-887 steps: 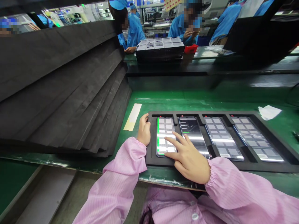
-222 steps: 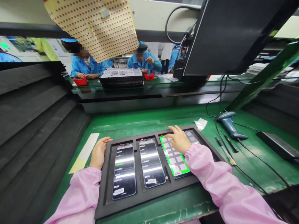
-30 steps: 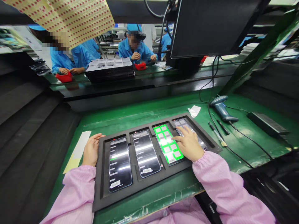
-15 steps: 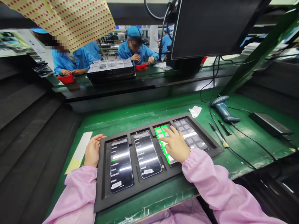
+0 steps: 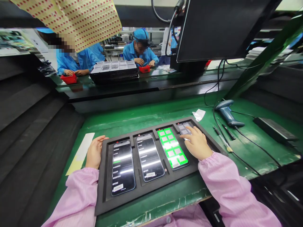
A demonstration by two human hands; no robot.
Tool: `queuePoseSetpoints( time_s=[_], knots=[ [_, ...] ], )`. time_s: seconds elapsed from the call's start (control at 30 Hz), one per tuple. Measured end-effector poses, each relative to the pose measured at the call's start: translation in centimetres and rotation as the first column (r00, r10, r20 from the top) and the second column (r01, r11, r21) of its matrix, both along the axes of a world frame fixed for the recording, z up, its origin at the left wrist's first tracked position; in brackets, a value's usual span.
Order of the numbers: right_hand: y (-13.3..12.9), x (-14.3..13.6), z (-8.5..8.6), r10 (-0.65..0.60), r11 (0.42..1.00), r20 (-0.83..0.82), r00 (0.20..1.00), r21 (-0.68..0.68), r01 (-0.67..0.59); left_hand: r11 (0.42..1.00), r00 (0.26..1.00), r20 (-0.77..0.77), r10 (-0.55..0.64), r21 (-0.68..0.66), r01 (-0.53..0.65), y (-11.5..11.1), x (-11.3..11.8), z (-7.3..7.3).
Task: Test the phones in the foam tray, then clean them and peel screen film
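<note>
While the left hand (image 5: 94,154) rests against the left edge of a black tray (image 5: 101,189), near its far left corner, the right hand (image 5: 198,145) reaches over the tray's right-hand end, where the fourth phone (image 5: 184,130) lies partly hidden. The left hand's fingers are loosely curled at the rim, probably to steady the tray, though how firmly they hold it cannot be told. The right hand is open, palm down and grasping nothing, with its fingers spread; whether a fingertip touches the glass is unclear. Four phones lie face up, each in its own recess, an arrangement that appears to keep them apart and their screens in easy reach. The first phone (image 5: 123,173), beside the tray's left edge, and the second phone (image 5: 151,160) show dark screens with lines of text; the third phone (image 5: 170,148) glows green around pale blocks. The fourth, showing grey blocks, lies directly beneath the right hand's fingers, with the third just beside them on the left. The tray sits at a slant on a green counter (image 5: 165,195), its near left corner closest to the counter's front edge. A crumpled scrap of paper (image 5: 199,114) lies just beyond the tray's far right corner; two pens (image 5: 220,137) and a scanner (image 5: 227,114) lie off its right edge, and a paper strip (image 5: 85,146) lies beside the left hand.
</note>
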State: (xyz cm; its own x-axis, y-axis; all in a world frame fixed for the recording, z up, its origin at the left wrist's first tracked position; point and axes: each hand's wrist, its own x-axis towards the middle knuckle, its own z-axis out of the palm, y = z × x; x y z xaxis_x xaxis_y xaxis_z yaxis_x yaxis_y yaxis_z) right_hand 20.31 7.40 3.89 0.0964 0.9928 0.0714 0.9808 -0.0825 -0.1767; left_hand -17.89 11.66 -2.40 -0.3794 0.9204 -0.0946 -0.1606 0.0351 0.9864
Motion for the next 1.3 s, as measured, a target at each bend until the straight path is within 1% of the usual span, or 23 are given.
queuePoseSetpoints(
  time_s=[0.1,0.2,0.3,0.37,0.43,0.5,0.67,0.73,0.8,0.87,0.97,1.07,1.17,1.3],
  knots=[
    [-0.3,1.1,-0.2,-0.006,0.997,-0.042,0.999,0.071,0.009,1.000,1.000,-0.006,0.011,-0.006,-0.011,-0.1,0.1,0.1],
    [-1.0,2.7,-0.9,0.054,0.979,-0.096,0.994,0.199,-0.034,1.000,1.000,-0.012,0.008,-0.006,-0.008,-0.1,0.1,0.1],
    [-2.4,3.3,-1.8,0.219,0.919,-0.151,0.964,0.364,-0.151,1.000,1.000,-0.023,-0.006,0.012,0.006,0.0,0.0,-0.1],
    [-3.5,2.7,-2.5,0.355,0.870,-0.140,0.924,0.412,-0.272,1.000,1.000,-0.026,-0.010,0.021,0.011,0.0,-0.1,-0.2],
    [-4.5,1.6,-2.9,0.454,0.834,-0.098,0.886,0.395,-0.384,1.000,1.000,-0.024,-0.011,0.025,0.011,0.0,-0.1,-0.2],
    [-5.2,0.5,-3.1,0.489,0.821,-0.053,0.871,0.364,-0.439,0.999,1.000,-0.021,-0.013,0.029,0.014,0.0,-0.1,-0.3],
    [-5.6,-0.5,-2.9,0.452,0.859,0.005,0.892,0.268,-0.437,0.999,0.999,-0.041,-0.010,0.037,0.011,-0.1,-0.1,-0.4],
    [-5.7,-0.8,-2.9,0.442,0.865,0.005,0.897,0.262,-0.428,0.999,0.999,-0.048,-0.008,0.041,0.010,-0.1,0.0,-0.4],
    [-5.9,-1.7,-2.8,0.464,0.852,-0.014,0.886,0.281,-0.442,0.999,0.999,-0.041,-0.008,0.046,0.010,-0.1,0.0,-0.5],
    [-6.1,-3.3,-2.8,0.514,0.827,-0.036,0.857,0.286,-0.484,0.999,1.000,-0.028,0.000,0.052,0.002,-0.1,0.1,-0.6],
    [-6.3,-6.0,-2.6,0.579,0.798,-0.052,0.814,0.239,-0.553,0.998,1.000,-0.010,0.009,0.063,-0.008,-0.1,0.2,-0.6],
    [-6.3,-8.2,-2.4,0.610,0.783,-0.055,0.790,0.189,-0.592,0.998,1.000,0.005,0.005,0.066,-0.006,-0.2,0.2,-0.6],
    [-6.0,-9.2,-2.4,0.613,0.784,-0.043,0.789,0.162,-0.599,0.998,1.000,0.008,0.003,0.064,-0.003,-0.2,0.2,-0.7],
    [-5.7,-9.8,-2.6,0.570,0.816,-0.006,0.822,0.128,-0.564,0.998,1.000,0.009,-0.005,0.065,0.004,-0.2,0.2,-0.9]
  ],
)
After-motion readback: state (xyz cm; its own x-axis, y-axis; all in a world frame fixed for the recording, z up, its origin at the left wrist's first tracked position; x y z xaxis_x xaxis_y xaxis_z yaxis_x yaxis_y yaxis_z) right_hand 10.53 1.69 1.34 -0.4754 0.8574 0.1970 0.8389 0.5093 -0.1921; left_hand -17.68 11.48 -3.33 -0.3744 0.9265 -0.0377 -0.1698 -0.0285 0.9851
